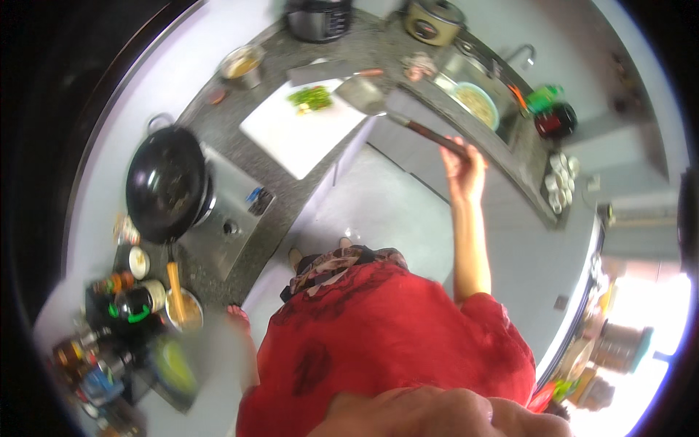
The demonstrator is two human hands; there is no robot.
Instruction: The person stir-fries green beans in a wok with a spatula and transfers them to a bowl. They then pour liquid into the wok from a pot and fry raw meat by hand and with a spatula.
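My right hand [463, 161] is closed around the dark handle of a metal wok spatula [363, 97], whose blade hangs over the corner of a white cutting board [300, 145]. Chopped green vegetables [310, 99] lie on the board, with a cleaver [322, 72] along its far edge. My left hand [238, 317] is low at the left by the counter edge, mostly hidden, and its grip is unclear. Beyond it, a black wok [166, 183] sits tilted on the stove [224, 218]. A bowl [185, 311] with a wooden-handled utensil stands near that hand.
Bottles and jars [139, 300] crowd the left counter. A metal pot [242, 65] stands behind the board, with a pressure cooker [319, 19] and rice cooker [434, 22] farther back. The sink [505, 117] at the right holds a bowl [476, 105]; white cups [561, 183] stand beyond.
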